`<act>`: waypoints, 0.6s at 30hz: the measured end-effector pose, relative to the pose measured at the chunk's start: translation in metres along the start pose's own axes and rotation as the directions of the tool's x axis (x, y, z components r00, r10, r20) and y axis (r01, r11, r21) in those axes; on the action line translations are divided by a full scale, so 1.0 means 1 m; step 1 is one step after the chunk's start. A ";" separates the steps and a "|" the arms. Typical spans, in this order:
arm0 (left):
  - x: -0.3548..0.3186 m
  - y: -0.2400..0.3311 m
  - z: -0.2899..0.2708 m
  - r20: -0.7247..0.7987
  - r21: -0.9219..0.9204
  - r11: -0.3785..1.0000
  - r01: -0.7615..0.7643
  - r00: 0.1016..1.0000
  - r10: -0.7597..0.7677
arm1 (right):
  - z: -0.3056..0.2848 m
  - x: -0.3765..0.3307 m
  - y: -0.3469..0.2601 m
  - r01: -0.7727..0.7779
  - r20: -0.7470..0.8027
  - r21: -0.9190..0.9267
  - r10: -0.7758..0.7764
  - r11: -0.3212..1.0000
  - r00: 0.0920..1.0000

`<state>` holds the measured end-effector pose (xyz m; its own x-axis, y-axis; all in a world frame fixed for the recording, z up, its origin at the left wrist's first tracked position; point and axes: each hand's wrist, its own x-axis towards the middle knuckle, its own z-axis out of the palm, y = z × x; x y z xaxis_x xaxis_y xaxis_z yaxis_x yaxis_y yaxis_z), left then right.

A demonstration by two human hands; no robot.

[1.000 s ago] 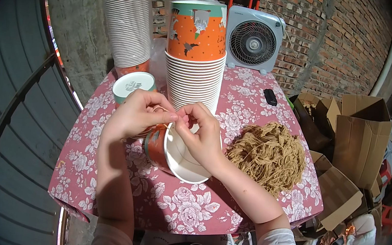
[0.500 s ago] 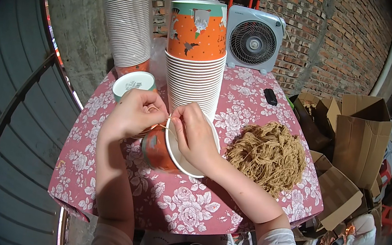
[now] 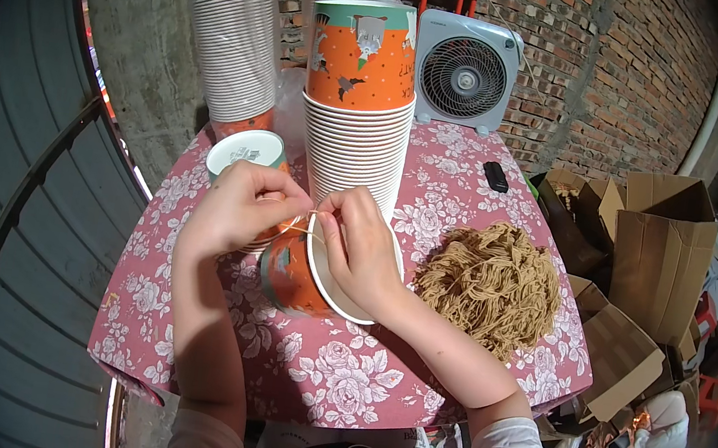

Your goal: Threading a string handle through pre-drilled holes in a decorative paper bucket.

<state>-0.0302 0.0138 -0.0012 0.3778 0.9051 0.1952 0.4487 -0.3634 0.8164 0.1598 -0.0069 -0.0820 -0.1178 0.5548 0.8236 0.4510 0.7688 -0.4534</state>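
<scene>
A paper bucket (image 3: 291, 271), orange with a white rim, lies tilted on its side on the table, its mouth facing right. Above its rim my left hand (image 3: 238, 213) pinches a thin tan string (image 3: 293, 225). My right hand (image 3: 362, 247) reaches over the bucket's mouth, thumb and finger closed on the same string near the rim. The fingertips of both hands almost meet. Close behind them rises a tall stack of nested buckets (image 3: 355, 147), topped by an upside-down orange one (image 3: 362, 66). A loose heap of tan strings (image 3: 489, 285) lies right of my right forearm.
Behind my left hand stands an upturned bucket (image 3: 245, 147). Farther back are a plastic-wrapped bucket stack (image 3: 235, 49) and a grey box fan (image 3: 466, 75). A small black object (image 3: 495, 177) lies right on the floral tablecloth (image 3: 348, 377). Cardboard boxes (image 3: 656, 272) crowd the right side.
My fingertips have shifted slightly, and a little more string shows between them. The bucket and everything else on the table stay put.
</scene>
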 end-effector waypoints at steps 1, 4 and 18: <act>0.000 0.000 -0.001 -0.018 0.023 0.999 -0.026 0.999 0.027 | -0.001 0.000 0.000 -0.004 0.000 0.000 0.004 1.000 1.000; -0.002 -0.001 -0.003 -0.033 0.013 0.999 -0.050 0.998 0.051 | 0.000 0.001 0.000 0.003 -0.003 0.006 -0.003 1.000 1.000; -0.002 -0.007 -0.005 0.026 -0.075 0.997 -0.016 0.999 0.018 | -0.003 0.000 -0.001 0.014 -0.026 0.025 -0.013 1.000 1.000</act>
<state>-0.0380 0.0155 -0.0045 0.4069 0.8922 0.1958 0.3805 -0.3604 0.8517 0.1618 -0.0081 -0.0806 -0.1006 0.5362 0.8381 0.4272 0.7841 -0.4503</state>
